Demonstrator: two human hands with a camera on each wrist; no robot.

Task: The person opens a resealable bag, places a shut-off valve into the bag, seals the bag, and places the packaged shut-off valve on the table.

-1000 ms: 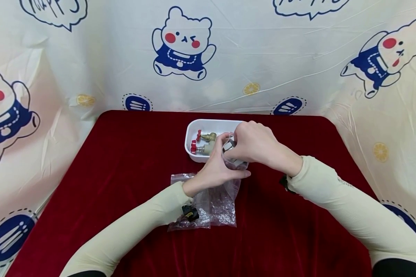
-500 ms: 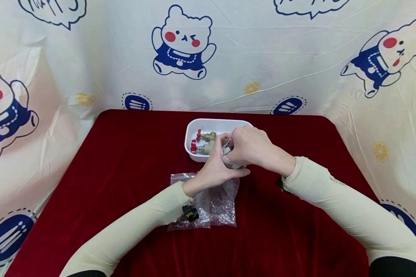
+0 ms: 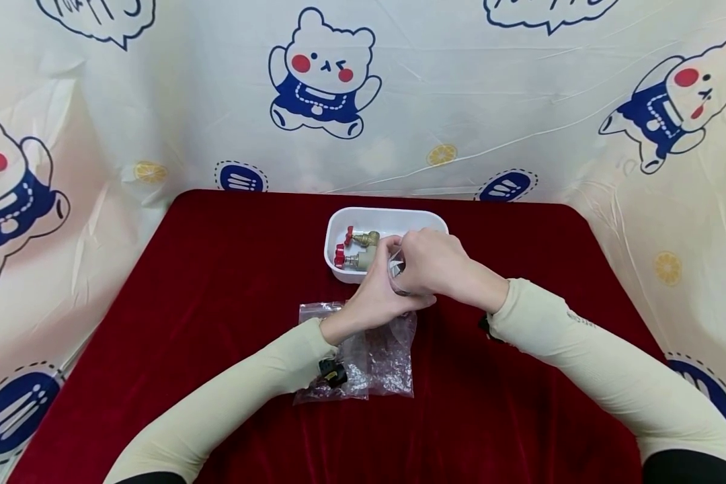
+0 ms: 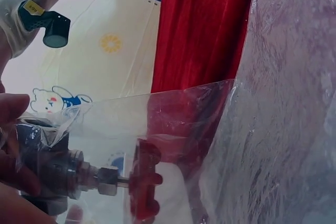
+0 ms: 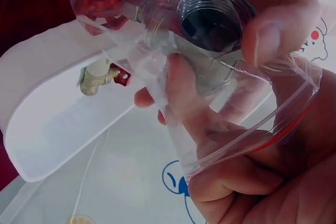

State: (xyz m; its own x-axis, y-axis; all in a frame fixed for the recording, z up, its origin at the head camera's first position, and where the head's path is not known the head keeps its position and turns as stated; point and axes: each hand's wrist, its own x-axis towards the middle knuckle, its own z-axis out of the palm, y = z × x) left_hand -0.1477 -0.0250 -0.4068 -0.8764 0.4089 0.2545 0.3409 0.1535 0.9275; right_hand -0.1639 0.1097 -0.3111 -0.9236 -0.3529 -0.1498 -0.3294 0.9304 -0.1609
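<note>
A steel valve (image 5: 207, 69) with a threaded opening and a red handwheel (image 5: 107, 1) sits inside a clear zip bag (image 5: 247, 142). My left hand (image 3: 372, 292) holds the bag from outside, its thumb stretched to the right in the head view. From the right, my right hand (image 3: 438, 259) reaches into the bag's mouth, and its fingers grip the valve body. In the left wrist view the handwheel (image 4: 144, 182) lies toward the bag's closed end. The head view hides most of this valve behind both hands.
Just beyond the hands stands a white tray (image 3: 328, 252). It holds a brass valve (image 3: 366, 238) and a grey-bodied valve (image 3: 363, 260), both with red handwheels. Clear zip bags (image 3: 390, 363) lie on the red cloth (image 3: 230, 282) under my left forearm. A printed curtain (image 3: 193, 101) rises behind.
My right hand has sunk down and slightly left, deeper into the bag's mouth, covering more of the valve. My left hand stays nearly in place.
</note>
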